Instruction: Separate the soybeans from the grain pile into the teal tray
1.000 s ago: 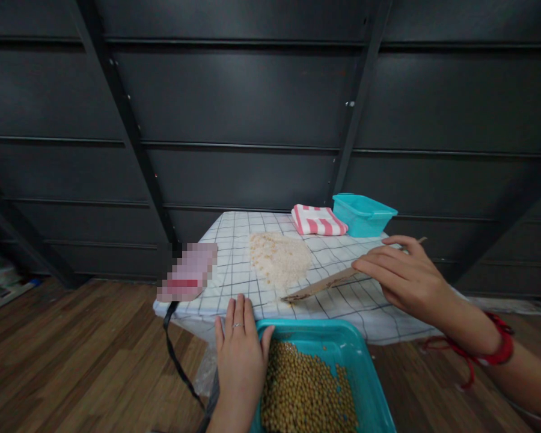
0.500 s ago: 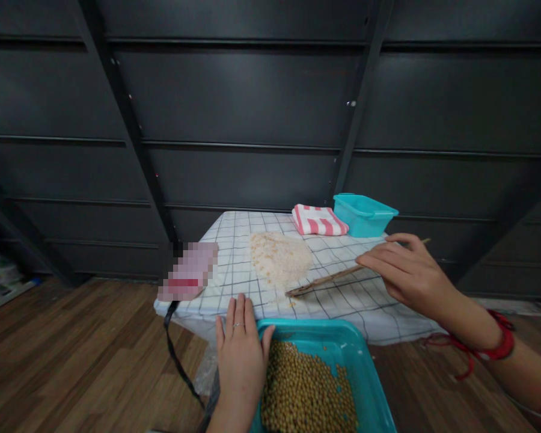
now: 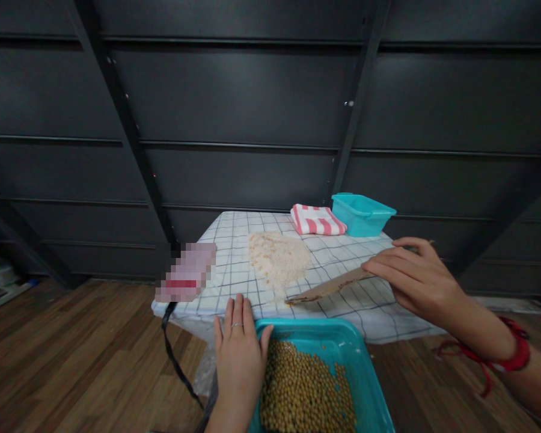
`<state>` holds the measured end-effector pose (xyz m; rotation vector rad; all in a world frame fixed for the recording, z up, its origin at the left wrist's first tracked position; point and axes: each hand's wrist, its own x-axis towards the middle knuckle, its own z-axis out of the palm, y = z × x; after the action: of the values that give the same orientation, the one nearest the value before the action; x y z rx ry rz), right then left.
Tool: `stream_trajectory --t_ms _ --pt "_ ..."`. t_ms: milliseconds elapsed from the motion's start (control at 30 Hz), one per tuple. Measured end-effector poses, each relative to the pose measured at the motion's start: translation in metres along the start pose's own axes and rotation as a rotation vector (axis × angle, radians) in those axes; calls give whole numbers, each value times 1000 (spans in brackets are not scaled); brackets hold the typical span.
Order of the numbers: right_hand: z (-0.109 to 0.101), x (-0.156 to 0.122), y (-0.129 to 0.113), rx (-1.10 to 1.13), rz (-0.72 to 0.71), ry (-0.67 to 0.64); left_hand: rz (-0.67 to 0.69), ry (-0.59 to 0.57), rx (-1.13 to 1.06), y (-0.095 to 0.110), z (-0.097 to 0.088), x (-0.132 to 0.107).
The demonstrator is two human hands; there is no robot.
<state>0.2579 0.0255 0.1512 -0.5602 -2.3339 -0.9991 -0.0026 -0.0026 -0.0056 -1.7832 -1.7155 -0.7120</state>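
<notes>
My left hand (image 3: 238, 355) lies flat, fingers stretched out, against the near left rim of a teal tray (image 3: 342, 343) full of brown beans (image 3: 304, 391). My right hand (image 3: 417, 279) grips a thin strip of brown cardboard (image 3: 327, 287) by its right end, holding it on edge low over the checked cloth (image 3: 234, 270). The strip's left tip is just below a heap of pale grains (image 3: 279, 257) in the middle of the cloth. A red cord circles my right wrist.
At the back of the small table lie a folded pink-and-white striped towel (image 3: 316, 219) and a small teal tub (image 3: 363, 213). A blurred pink object (image 3: 187, 273) with a black strap hangs off the left edge. Dark metal wall behind, wooden floor around.
My right hand has shifted slightly right and the cardboard strip has tilted, showing more of its flat face. My left hand has stayed on the tray's rim.
</notes>
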Motion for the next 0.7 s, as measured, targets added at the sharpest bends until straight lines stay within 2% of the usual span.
stream_trajectory --t_ms 233,433,700 --pt "3 3 1 16 5 -11 -20 -9 -22 1 -1 0" --pt "-2 -2 3 61 17 -30 33 54 45 0 0 1" --pt "-8 -8 2 66 27 -47 17 30 34 0 2 1"
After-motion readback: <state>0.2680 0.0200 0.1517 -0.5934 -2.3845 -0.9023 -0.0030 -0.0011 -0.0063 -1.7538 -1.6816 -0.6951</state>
